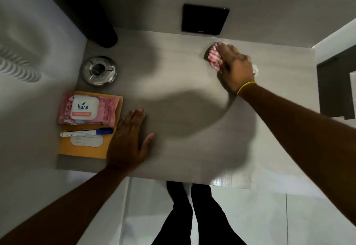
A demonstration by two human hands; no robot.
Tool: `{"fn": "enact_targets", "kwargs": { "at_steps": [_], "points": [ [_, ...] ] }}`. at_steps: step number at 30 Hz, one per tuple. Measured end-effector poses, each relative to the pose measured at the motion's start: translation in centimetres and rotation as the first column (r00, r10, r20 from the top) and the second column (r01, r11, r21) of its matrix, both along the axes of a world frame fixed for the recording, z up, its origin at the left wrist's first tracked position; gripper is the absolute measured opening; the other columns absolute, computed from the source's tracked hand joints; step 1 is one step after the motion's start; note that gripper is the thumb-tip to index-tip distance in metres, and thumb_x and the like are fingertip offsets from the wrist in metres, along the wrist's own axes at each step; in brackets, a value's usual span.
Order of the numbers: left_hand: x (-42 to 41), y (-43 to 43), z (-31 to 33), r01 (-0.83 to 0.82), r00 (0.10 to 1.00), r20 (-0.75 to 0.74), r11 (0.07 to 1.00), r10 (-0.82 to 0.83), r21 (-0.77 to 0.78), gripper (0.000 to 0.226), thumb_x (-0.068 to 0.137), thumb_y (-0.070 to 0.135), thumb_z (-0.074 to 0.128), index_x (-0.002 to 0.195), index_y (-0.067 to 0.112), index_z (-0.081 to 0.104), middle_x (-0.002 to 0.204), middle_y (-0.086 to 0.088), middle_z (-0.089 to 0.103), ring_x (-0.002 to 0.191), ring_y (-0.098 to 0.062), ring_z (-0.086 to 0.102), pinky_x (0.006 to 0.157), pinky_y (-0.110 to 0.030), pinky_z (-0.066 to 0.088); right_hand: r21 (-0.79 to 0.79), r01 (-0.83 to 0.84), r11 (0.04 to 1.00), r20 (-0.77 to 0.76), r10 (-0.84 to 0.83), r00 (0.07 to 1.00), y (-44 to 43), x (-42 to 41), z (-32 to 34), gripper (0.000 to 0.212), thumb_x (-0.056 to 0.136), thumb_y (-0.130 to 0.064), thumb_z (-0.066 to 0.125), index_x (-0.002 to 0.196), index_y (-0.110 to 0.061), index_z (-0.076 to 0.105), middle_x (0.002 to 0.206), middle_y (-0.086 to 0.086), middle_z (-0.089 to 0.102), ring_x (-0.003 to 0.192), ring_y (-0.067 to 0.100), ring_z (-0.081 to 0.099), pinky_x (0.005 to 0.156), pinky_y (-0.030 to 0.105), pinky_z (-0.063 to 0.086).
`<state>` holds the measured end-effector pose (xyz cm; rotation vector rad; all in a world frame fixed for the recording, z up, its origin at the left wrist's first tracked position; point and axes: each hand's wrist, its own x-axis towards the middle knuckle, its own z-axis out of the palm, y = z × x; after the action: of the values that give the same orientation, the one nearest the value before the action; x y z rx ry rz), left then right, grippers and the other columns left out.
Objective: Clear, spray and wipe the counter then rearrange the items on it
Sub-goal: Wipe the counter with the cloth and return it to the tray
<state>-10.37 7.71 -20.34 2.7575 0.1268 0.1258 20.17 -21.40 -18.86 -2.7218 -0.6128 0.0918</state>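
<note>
My right hand (pixel 236 67) presses a pink-and-white striped cloth (pixel 213 57) onto the far right of the grey counter (pixel 183 109). My left hand (pixel 129 138) lies flat on the counter near its front left, fingers spread, holding nothing. At the left edge a pink pack of wipes (pixel 86 109) and a white marker with a blue cap (pixel 86 133) rest on an orange envelope (pixel 84 148). A round steel ashtray (pixel 99 70) stands behind them.
A black square panel (pixel 205 19) is set in the wall behind the counter. A dark rounded object (pixel 90 13) leans in the back left corner. A dark cabinet (pixel 337 86) is at the right. My legs (pixel 192 215) stand on white floor tiles below the front edge.
</note>
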Motion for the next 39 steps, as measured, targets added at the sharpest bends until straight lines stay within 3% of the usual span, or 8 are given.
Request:
{"fn": "enact_targets", "kwargs": {
  "at_steps": [6, 11, 15, 21, 29, 32, 34, 39],
  "points": [
    [0.0, 0.3, -0.5, 0.02, 1.0, 0.002, 1.0, -0.02, -0.002, 0.07, 0.103, 0.053, 0.046, 0.158, 0.01, 0.038, 0.166, -0.008, 0.036, 0.159, -0.021, 0.024, 0.128, -0.048, 0.026, 0.009, -0.207, 0.978, -0.066, 0.208, 0.976, -3.7, -12.8, -0.7, 0.064, 0.105, -0.053, 0.041, 0.164, -0.035, 0.027, 0.171, -0.011, 0.025, 0.158, 0.017, 0.024, 0.116, 0.054, 0.031],
    [0.0, 0.3, -0.7, 0.021, 1.0, 0.021, 1.0, -0.021, 0.007, 0.07, 0.103, 0.052, 0.046, 0.158, 0.008, 0.038, 0.166, -0.01, 0.037, 0.159, -0.022, 0.025, 0.127, -0.05, 0.028, 0.064, -0.304, 0.95, -0.037, 0.307, 0.951, -7.4, -25.8, -0.8, 0.058, 0.103, -0.039, 0.057, 0.159, -0.029, 0.042, 0.17, -0.009, 0.03, 0.158, 0.019, 0.027, 0.118, 0.053, 0.032],
    [-0.2, 0.2, -0.6, 0.026, 0.999, 0.043, 1.0, -0.026, 0.009, 0.069, 0.104, 0.051, 0.045, 0.158, 0.009, 0.037, 0.166, -0.009, 0.037, 0.158, -0.022, 0.027, 0.128, -0.046, 0.026, 0.191, -0.161, 0.968, -0.07, 0.177, 0.982, -6.0, -32.8, -0.7, 0.057, 0.1, -0.027, 0.063, 0.155, -0.033, 0.049, 0.165, -0.014, 0.039, 0.155, 0.016, 0.034, 0.114, 0.051, 0.037],
    [0.0, 0.3, -0.6, 0.009, 1.0, 0.008, 1.0, -0.009, -0.001, 0.069, 0.103, 0.053, 0.043, 0.158, 0.012, 0.036, 0.165, -0.009, 0.038, 0.158, -0.022, 0.028, 0.127, -0.046, 0.028, 0.247, -0.078, 0.966, -0.124, 0.111, 0.986, 1.3, -37.9, -0.8, 0.053, 0.092, -0.022, 0.071, 0.143, -0.033, 0.062, 0.161, -0.02, 0.044, 0.151, 0.012, 0.041, 0.109, 0.05, 0.041],
    [-0.3, -0.2, -0.3, 0.011, 0.999, 0.048, 1.0, -0.011, 0.003, 0.062, 0.104, 0.041, 0.045, 0.155, 0.005, 0.042, 0.16, -0.015, 0.044, 0.154, -0.029, 0.036, 0.126, -0.047, 0.03, 0.176, -0.153, 0.972, -0.078, 0.168, 0.983, 6.2, -38.3, -0.5, 0.066, 0.094, -0.024, 0.055, 0.158, -0.029, 0.04, 0.17, -0.013, 0.028, 0.157, 0.018, 0.027, 0.121, 0.042, 0.021],
    [-0.3, 0.0, -0.5, 0.026, 0.998, 0.065, 0.999, -0.028, 0.023, 0.061, 0.104, 0.04, 0.043, 0.154, 0.004, 0.044, 0.16, -0.016, 0.045, 0.153, -0.03, 0.037, 0.125, -0.047, 0.03, 0.15, -0.024, 0.988, -0.05, 0.032, 0.998, 1.2, -37.1, -1.0, 0.069, 0.093, -0.026, 0.059, 0.159, -0.026, 0.04, 0.17, -0.009, 0.028, 0.159, 0.021, 0.023, 0.123, 0.045, 0.024],
    [-0.2, -0.1, -0.4, 0.021, 0.998, 0.059, 1.0, -0.022, 0.017, 0.062, 0.104, 0.041, 0.043, 0.153, 0.003, 0.044, 0.16, -0.016, 0.045, 0.153, -0.03, 0.037, 0.125, -0.047, 0.03, 0.09, 0.175, 0.981, -0.05, -0.171, 0.984, -3.9, -36.2, -1.1, 0.068, 0.092, -0.028, 0.06, 0.158, -0.025, 0.043, 0.17, -0.005, 0.031, 0.159, 0.021, 0.026, 0.12, 0.047, 0.031],
    [-0.2, -0.4, 0.1, 0.018, 0.998, 0.056, 1.0, -0.018, -0.001, 0.06, 0.103, 0.036, 0.043, 0.152, 0.001, 0.046, 0.158, -0.018, 0.046, 0.152, -0.032, 0.039, 0.124, -0.049, 0.032, -0.061, 0.659, 0.749, -0.016, -0.661, 0.75, -17.8, -32.1, -0.6, 0.059, 0.103, -0.04, 0.039, 0.157, -0.017, 0.041, 0.163, 0.005, 0.043, 0.151, 0.031, 0.04, 0.105, 0.055, 0.045]
  ]
}}
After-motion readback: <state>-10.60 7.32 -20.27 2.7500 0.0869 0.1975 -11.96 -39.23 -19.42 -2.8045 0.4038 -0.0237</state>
